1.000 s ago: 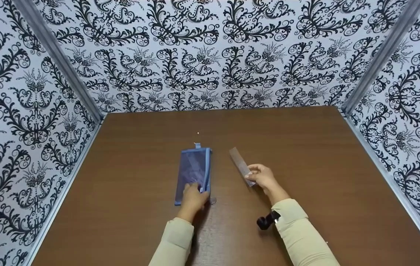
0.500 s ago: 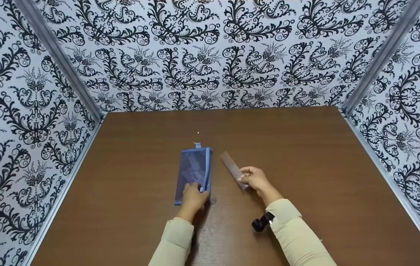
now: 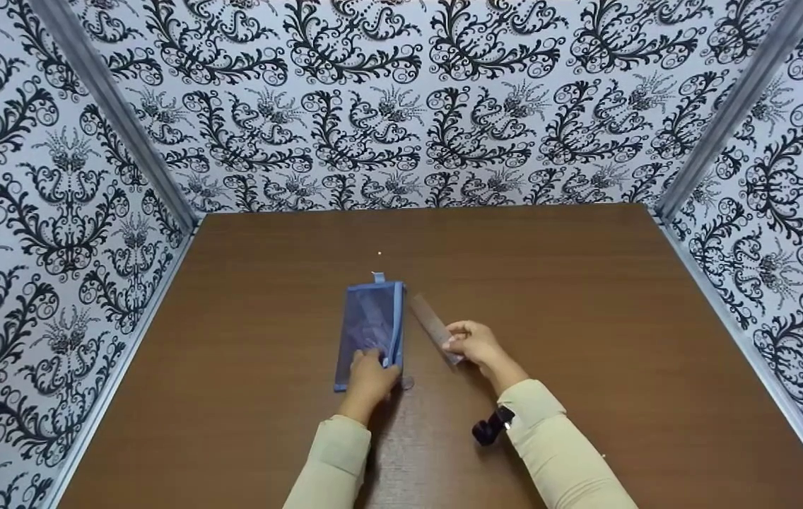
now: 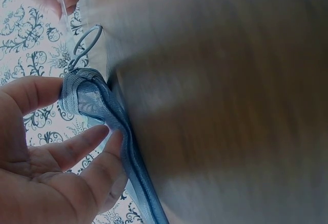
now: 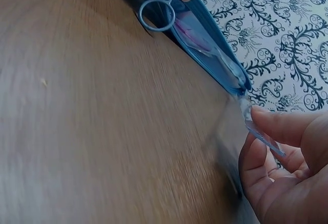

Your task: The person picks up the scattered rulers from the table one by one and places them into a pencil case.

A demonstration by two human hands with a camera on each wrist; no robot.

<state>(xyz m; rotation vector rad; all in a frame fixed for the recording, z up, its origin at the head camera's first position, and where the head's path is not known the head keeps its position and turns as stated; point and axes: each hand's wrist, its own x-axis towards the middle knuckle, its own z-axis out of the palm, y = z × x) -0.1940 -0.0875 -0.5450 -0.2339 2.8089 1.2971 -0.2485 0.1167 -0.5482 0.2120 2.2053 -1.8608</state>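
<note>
A blue mesh zip pouch (image 3: 358,322) lies on the table, its zip side to the right. My left hand (image 3: 371,380) grips its near end, thumb and fingers on the zip edge. In the right wrist view the pouch's mouth gapes, with a pinkish item (image 5: 195,40) inside and a ring pull (image 5: 157,15) at the near end. My right hand (image 3: 478,346) pinches the near end of a clear flat strip like a ruler (image 3: 430,322). The strip slants toward the pouch, its far tip close to the zip edge.
The brown wooden table (image 3: 557,268) is bounded by patterned walls (image 3: 401,106) at the back and both sides. A black camera (image 3: 490,428) juts from the right sleeve, low over the table. A tiny pale speck (image 3: 379,253) lies beyond the pouch.
My right hand has moved left with the clear strip, bringing its far tip near the pouch. The left hand and the pouch have stayed in place.
</note>
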